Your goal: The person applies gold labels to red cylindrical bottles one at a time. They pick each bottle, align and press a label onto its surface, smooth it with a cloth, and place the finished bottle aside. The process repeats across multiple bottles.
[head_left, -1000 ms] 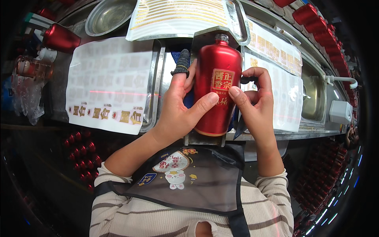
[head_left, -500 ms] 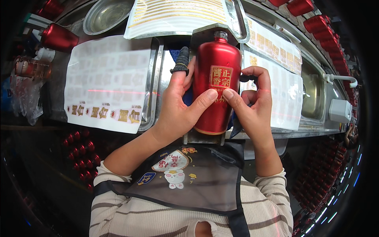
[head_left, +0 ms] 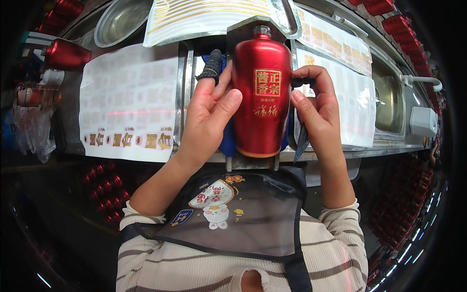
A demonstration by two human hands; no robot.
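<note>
A red metallic bottle (head_left: 260,130) with gold decoration lies on its back in a metal cradle (head_left: 244,162), its neck pointing away from me. Along its left side is my left hand (head_left: 206,109), fingers extended and thumb apart, close to the bottle's edge. A dark knitted finger sleeve (head_left: 210,65) covers one of its fingertips. On the right side, my right hand (head_left: 318,109) has curled fingers and its thumb near the bottle. From under that hand sticks a dark, flat, pointed piece (head_left: 301,142), its upper end hidden by the fingers.
A transfer sheet with gold characters (head_left: 129,117) lies at left, and a sheet of gold strips (head_left: 209,17) at the back. More sheets (head_left: 335,97) cover the right side beside a sink (head_left: 389,100). A metal bowl (head_left: 121,24) stands back left. Red bottles (head_left: 66,53) surround the bench.
Both thumbs have come off the bottle's front and moved apart, uncovering the lower gold characters. The bottle stays in the cradle. The whole view has shifted slightly.
</note>
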